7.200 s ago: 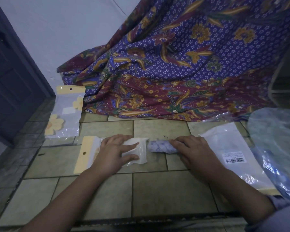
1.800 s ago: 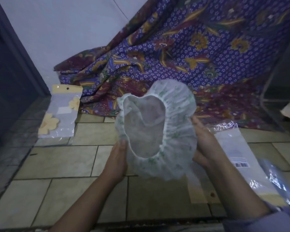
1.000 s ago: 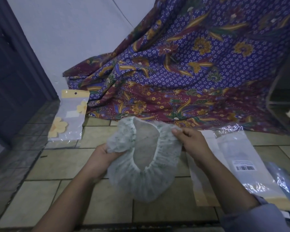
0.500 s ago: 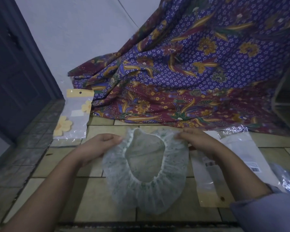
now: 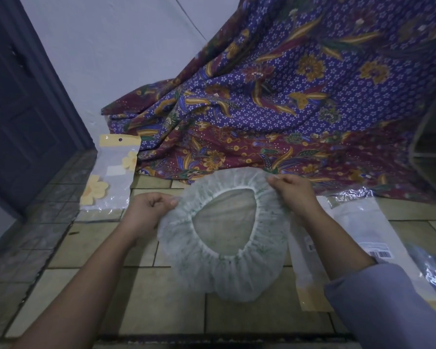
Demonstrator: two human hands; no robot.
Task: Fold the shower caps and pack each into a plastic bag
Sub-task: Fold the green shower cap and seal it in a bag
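Shower cap pinched open, ready to fold

The left hand [image 5: 149, 212] and right hand [image 5: 292, 195] each close their grip in a pinch on the far rim of the translucent white, green-printed shower cap [image 5: 224, 268], held over the tiled floor [image 5: 161, 311]. If either pinch loosens, the slippery film could fold crooked. The clear barcoded plastic bag [image 5: 303, 263] by the right wrist looks empty. The yellow-headed clear bag [image 5: 113, 172] at left seems filled.

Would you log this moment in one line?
cap: unfolded | left hand: pinches rim | right hand: pinches rim | bag: on floor
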